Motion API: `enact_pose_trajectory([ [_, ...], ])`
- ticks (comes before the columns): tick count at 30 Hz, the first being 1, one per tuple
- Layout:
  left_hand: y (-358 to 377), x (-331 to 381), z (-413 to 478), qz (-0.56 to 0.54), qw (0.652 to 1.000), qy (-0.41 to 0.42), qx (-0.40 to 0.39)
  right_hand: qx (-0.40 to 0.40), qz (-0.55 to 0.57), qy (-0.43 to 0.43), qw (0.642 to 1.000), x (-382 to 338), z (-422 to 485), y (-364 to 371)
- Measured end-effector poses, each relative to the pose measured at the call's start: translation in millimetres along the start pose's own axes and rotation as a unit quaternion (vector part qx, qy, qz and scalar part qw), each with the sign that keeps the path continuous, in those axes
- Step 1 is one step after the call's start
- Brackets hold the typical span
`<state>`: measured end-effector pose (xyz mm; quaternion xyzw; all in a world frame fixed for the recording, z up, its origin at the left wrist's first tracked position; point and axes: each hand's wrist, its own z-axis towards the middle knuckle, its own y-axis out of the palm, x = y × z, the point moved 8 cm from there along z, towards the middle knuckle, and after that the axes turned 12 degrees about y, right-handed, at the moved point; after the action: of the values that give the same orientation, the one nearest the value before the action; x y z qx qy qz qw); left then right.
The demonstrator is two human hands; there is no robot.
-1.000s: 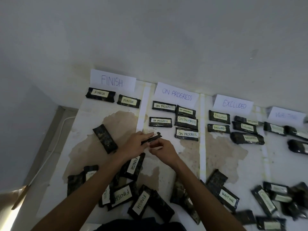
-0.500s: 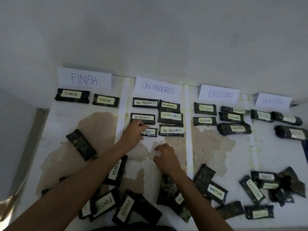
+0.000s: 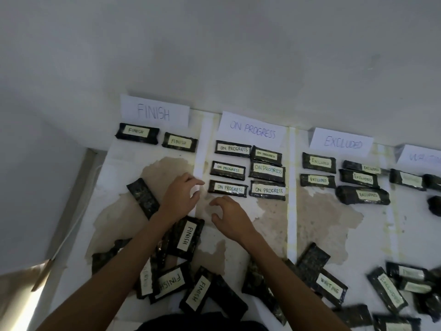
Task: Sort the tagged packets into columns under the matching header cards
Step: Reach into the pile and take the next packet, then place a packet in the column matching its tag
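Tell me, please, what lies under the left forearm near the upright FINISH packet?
Under the left forearm dark packets are piled; the upright FINISH packet shows beside it, its left edge covered. Tags on the packets beneath cannot be read.

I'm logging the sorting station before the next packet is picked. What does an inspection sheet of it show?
Surface: white table top, brown patches where the coating has peeled.
Job's things: FINISH header card over two packets; ON PROGRESS header card over six; EXCLUDED header card over five; unsorted FINISH packet near the left arm.
Clutter: nothing seen.
Grippers: left hand and right hand both open, empty.
Cables: white cable along the table's left edge.
Surroundings: plain wall.
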<state>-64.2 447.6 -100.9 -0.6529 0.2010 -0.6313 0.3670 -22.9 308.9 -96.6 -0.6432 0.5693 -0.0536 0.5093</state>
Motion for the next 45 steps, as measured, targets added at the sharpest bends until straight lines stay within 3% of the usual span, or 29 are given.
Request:
enact_pose_trajectory([
  [3, -26.3, -23.5, -29.3, 0.074, 0.995, -0.065, 0.034, -0.017, 0.005, -0.021, 1.000, -27.8, 6.0, 14.1],
  [6, -58.4, -55.6, -68.8, 0.162, 0.947, -0.263, 0.088, -0.040, 0.010, -0.028, 0.999, -51.7, 9.5, 28.7],
  [8, -66.3, -77.3, -92.3, 0.131, 0.915, -0.370, 0.093, -0.054, 0.008, -0.036, 0.998, -65.0, 10.1, 37.7],
  [10, -63.5, -94.2, -102.9, 0.086, 0.899, -0.424, 0.072, -0.057, 0.003, -0.044, 0.997, -74.2, 9.6, 43.8],
  [18, -54.2, -102.4, -83.3, 0.158, 0.909, -0.386, -0.018, -0.050, 0.010, -0.040, 0.998, -76.7, 1.9, 54.4],
  [20, -54.8, -99.7, -75.6, 0.119, 0.922, -0.369, -0.003, -0.043, 0.023, -0.032, 0.998, -72.9, 0.2, 51.5],
  [22, -58.0, -91.7, -67.0, -0.014, 0.938, -0.341, 0.055, -0.035, 0.038, -0.021, 0.998, -68.7, -0.7, 46.0],
  [23, -59.6, -86.7, -64.2, -0.117, 0.930, -0.336, 0.092, -0.030, 0.046, -0.018, 0.998, -67.1, -0.8, 42.0],
  [25, -59.7, -75.4, -62.7, -0.312, 0.871, -0.347, 0.151, -0.012, 0.074, -0.016, 0.997, -65.1, -1.7, 30.7],
  [26, -57.8, -70.4, -62.8, -0.378, 0.842, -0.349, 0.165, -0.002, 0.091, -0.015, 0.996, -64.8, -2.4, 24.5],
  [28, -54.3, -61.8, -62.7, -0.442, 0.814, -0.337, 0.168, 0.016, 0.122, -0.015, 0.992, -65.9, -4.2, 13.8],
  [32, -47.1, -47.3, -62.4, -0.504, 0.780, -0.326, 0.177, 0.029, 0.152, -0.017, 0.988, -70.9, -5.8, 4.2],
  [36, -32.9, -48.2, -66.9, -0.516, 0.744, -0.369, 0.208, 0.029, 0.139, -0.028, 0.989, -79.5, -7.8, 11.3],
  [41, -13.3, -34.6, -70.6, -0.474, 0.758, -0.406, 0.192, 0.103, 0.034, -0.031, 0.994, -81.0, -11.1, 18.3],
  [45, 1.1, -15.8, -70.9, -0.479, 0.770, -0.385, 0.171, 0.130, -0.008, -0.017, 0.991, -67.0, -17.1, 12.2],
])
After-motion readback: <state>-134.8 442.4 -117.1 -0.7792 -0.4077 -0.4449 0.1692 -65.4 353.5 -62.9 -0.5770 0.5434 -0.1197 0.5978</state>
